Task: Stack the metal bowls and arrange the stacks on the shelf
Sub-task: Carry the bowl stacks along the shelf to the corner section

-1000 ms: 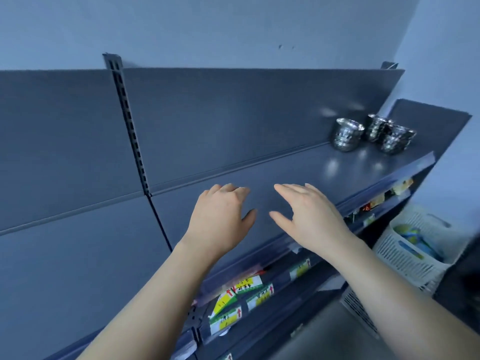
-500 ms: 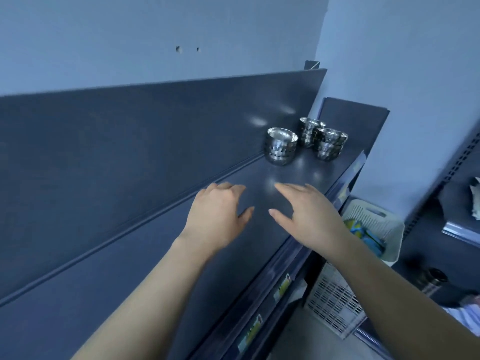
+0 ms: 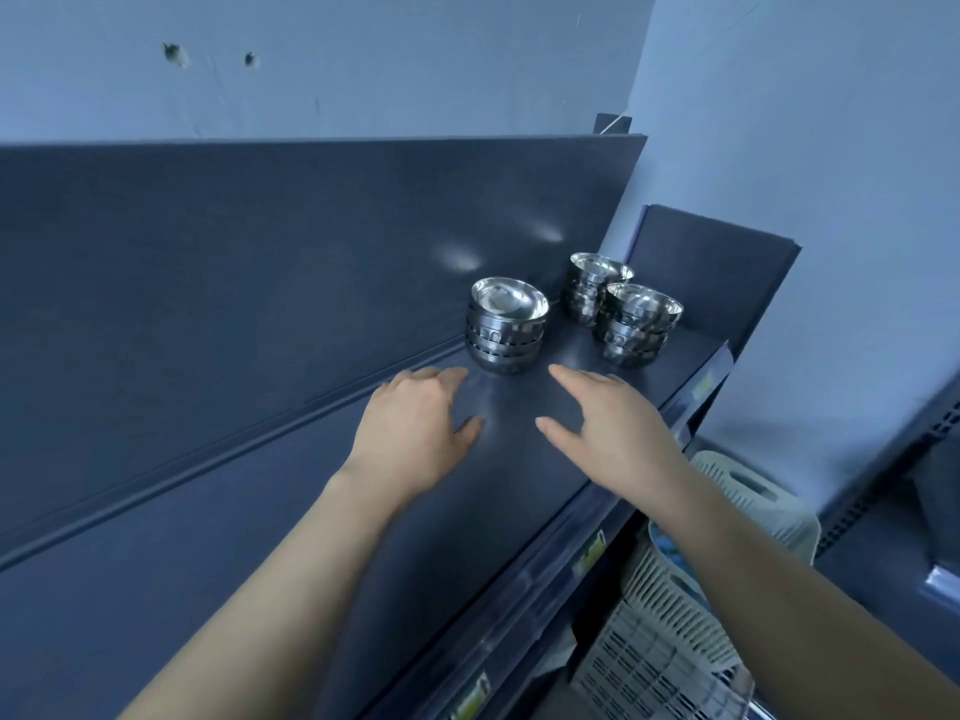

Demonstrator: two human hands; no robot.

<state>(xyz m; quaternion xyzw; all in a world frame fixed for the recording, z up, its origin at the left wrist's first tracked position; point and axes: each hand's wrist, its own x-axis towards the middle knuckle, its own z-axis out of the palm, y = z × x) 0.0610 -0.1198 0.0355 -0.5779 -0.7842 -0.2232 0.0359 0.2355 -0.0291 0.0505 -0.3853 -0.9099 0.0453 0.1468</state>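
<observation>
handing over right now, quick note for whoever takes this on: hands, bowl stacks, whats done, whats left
Left hand: open, empty, over the shelf, fingertips close to the nearest bowl stack.
Right hand: open, empty, beside it.
Bowls: three stacks stand at the shelf's right end; the back stack and right stack close together, the nearest one apart, to their left.
Done: stacking, as far as visible.
Left: probably lining up the nearest stack with the others. Whether the white basket below holds more bowls cannot be told.
</observation>
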